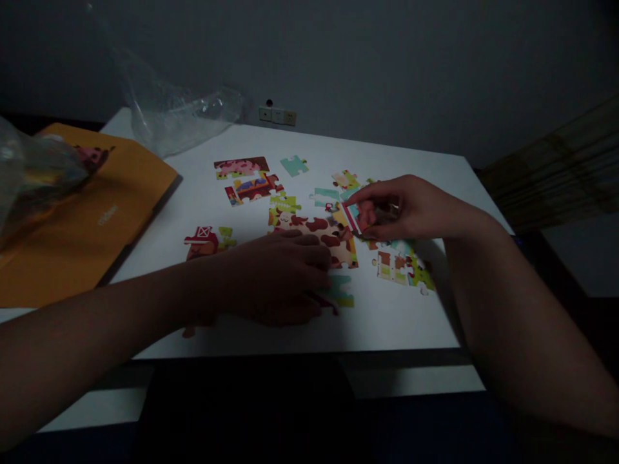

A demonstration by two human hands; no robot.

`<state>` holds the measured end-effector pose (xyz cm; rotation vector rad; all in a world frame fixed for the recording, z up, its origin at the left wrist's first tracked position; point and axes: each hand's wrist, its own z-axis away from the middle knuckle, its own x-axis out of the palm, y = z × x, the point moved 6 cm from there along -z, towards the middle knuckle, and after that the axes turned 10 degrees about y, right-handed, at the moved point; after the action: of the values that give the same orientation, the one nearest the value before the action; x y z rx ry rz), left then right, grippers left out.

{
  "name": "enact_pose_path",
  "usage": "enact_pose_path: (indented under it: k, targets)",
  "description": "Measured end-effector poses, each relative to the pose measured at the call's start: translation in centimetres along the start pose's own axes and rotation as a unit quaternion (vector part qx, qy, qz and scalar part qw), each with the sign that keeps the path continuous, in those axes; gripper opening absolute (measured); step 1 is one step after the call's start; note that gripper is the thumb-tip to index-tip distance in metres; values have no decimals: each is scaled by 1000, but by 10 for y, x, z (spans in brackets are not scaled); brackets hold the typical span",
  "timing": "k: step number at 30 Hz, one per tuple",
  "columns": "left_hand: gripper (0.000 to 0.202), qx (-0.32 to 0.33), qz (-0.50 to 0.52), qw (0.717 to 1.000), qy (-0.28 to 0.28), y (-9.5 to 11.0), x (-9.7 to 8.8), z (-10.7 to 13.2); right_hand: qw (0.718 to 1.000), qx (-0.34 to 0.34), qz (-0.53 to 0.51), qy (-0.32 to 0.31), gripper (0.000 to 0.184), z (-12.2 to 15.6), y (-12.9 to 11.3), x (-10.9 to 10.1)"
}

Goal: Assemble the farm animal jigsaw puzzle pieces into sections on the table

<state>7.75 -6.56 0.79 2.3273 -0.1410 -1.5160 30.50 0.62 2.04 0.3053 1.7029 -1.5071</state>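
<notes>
My right hand (411, 207) pinches a puzzle piece (354, 216) with a red-and-white stripe between thumb and fingers, over a cluster of loose pieces. My left hand (285, 277) is low over the table with bent fingers closed together; a dark red puzzle piece (325, 301) sticks out between its fingers and thumb. Just beyond the left fingers lies a joined cow section (319, 227), brown patches on cream. Partly covered by the left hand, a teal and green piece (342, 290) rests on the tabletop. What lies beneath the left palm is hidden.
Joined pig and tractor pieces (246, 180), a teal piece (294, 165), a red barn piece (202, 238) and fence pieces (393, 267) lie around on the white table (387, 322). At left are an orange envelope (116, 212) and clear plastic bags (178, 122). Wall sockets (277, 116) are behind.
</notes>
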Motion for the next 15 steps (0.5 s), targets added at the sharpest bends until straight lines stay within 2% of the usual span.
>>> enact_pose_path:
  k: [4,7,11,13,15]
  targets:
    - [11,14,14,1000,-17,5,0,-2,990,-50,132,13,49,16,-33,-22]
    - [13,28,38,999,-20,5,3,-3,977,-105,187,8,42,41,-57,-23]
    - [35,15,75,997,28,-12,-2,-4,979,-123,161,23,45,90,-69,5]
    - [42,-9,67,997,41,-26,-10,-2,979,-123,146,69,51,116,-70,25]
    - [41,-18,61,997,31,-36,-17,1,977,-135,134,99,56,139,-71,47]
